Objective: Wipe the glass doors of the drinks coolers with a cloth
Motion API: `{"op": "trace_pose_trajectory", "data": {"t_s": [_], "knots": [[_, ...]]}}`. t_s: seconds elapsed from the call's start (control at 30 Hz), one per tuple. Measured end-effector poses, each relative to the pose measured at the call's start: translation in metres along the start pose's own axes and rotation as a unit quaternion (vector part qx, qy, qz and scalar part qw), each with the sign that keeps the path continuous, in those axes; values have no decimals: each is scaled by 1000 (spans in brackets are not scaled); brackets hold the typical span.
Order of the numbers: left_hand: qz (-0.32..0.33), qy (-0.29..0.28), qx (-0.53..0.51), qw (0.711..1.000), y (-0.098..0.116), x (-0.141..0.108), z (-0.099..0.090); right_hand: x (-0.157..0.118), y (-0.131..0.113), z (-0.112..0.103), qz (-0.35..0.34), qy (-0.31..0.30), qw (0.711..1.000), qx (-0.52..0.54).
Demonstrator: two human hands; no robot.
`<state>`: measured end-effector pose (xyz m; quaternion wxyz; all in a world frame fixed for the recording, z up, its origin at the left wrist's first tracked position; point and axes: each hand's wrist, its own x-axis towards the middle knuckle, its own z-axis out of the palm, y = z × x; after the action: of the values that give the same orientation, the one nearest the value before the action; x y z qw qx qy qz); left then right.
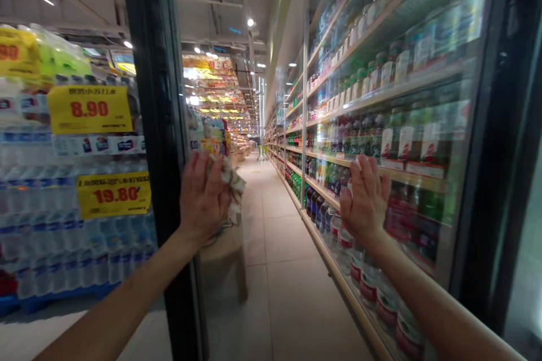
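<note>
My left hand [203, 197] presses a crumpled, pale patterned cloth [232, 179] against the glass door [275, 299], near the door's black left frame [156, 124]. The cloth sticks out past my fingertips on the right. Further right, my right hand [365, 200] is raised to the same pane with its fingers close together. A small whitish bit shows at its fingertips, too blurred to name. Both forearms reach up from the bottom corners.
Shelves of bottled drinks [368, 135] show in the pane on the right, above a tiled floor [254, 197]. Stacked water bottles [55, 186] with yellow price signs [90, 109] stand left of the frame. Another dark frame [486, 141] edges the right side.
</note>
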<state>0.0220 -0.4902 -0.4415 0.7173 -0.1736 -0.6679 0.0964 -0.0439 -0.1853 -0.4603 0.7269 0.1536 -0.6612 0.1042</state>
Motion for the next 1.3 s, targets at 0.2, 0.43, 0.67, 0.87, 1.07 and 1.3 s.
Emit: {"op": "trace_pose_trajectory", "data": {"t_s": [0.2, 0.43, 0.67, 0.87, 1.07, 1.3], "knots": [[270, -105, -80, 954, 57, -28, 13, -1, -1, 1, -7, 19, 1000, 0], [-75, 35, -37, 996, 34, 96, 35, -4, 1, 2, -16, 25, 999, 15], [279, -35, -87, 956, 104, 58, 43, -6, 4, 0, -26, 39, 997, 61], [-14, -21, -25, 999, 54, 137, 36, -7, 5, -3, -25, 44, 996, 78], [250, -72, -72, 963, 91, 104, 37, -8, 9, -4, -33, 40, 997, 64], [-42, -60, -14, 997, 52, 156, 23, -8, 14, -4, -33, 44, 997, 52]]}}
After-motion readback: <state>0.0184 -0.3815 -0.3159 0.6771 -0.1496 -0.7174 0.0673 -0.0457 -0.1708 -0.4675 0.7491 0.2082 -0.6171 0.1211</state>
